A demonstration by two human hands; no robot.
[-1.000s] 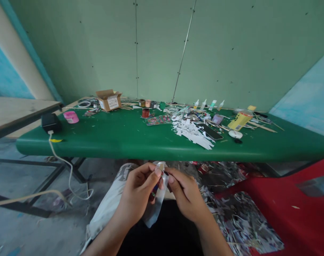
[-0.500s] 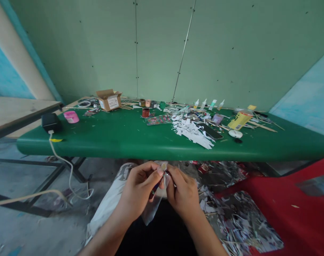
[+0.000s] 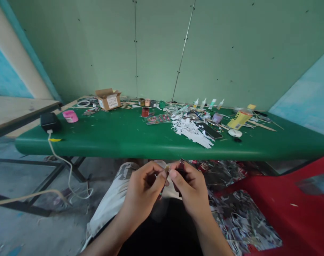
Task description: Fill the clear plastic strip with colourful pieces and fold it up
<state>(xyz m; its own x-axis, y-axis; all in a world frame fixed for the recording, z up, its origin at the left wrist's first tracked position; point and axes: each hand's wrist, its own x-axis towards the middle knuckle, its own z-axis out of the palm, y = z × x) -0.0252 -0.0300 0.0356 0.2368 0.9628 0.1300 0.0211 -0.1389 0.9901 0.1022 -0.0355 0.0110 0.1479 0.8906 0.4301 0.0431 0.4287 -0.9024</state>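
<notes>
My left hand (image 3: 144,190) and my right hand (image 3: 188,188) meet over my lap, just below the front edge of the green table (image 3: 124,137). Both are closed in a pinch on a small clear plastic packet (image 3: 164,169) with something dark red inside. The fingers hide most of the packet. A dark red bit shows at the right hand's fingertips.
The table carries a cardboard box (image 3: 108,99), a pink tape roll (image 3: 70,116), a black adapter (image 3: 50,121) with a white cable, small paint pots (image 3: 145,112), white paper scraps (image 3: 192,131), a phone (image 3: 210,131), glue bottles and a yellow bottle (image 3: 239,119). A red chair (image 3: 292,206) with paper litter stands at the right.
Both hands have risen slightly and closed in together. The long clear strip that hung below the fingers is now hidden behind them, and the right hand has shifted over the packet's top.
</notes>
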